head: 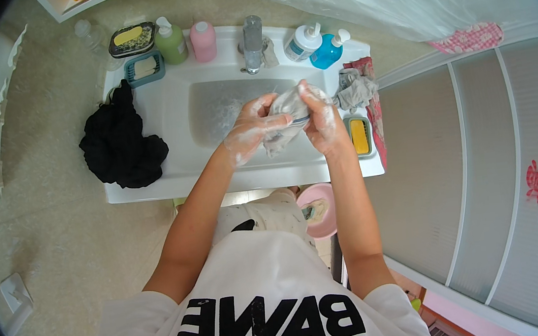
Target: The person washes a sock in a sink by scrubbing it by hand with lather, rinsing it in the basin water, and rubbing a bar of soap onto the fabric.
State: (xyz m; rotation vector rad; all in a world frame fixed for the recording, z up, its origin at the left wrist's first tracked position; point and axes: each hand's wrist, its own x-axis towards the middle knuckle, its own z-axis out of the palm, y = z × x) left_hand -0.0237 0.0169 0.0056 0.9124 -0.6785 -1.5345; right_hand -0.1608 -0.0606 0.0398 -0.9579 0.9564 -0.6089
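A wet light grey cloth with a dark stripe is bunched between my two soapy hands. My left hand grips its left side, with the thumb across the front. On its right side my right hand holds on, thumb near the top. Both hands are above the right part of the white sink's basin, where cloudy, sudsy water shows. Behind the basin stands the faucet. A yellow soap bar lies in a dish right of my right hand.
Black fabric is heaped on the sink's left rim. Pump bottles, a pink bottle and soap dishes line the back. Grey cloth lies at the right rim. Below is a pink basin; frosted panels stand at right.
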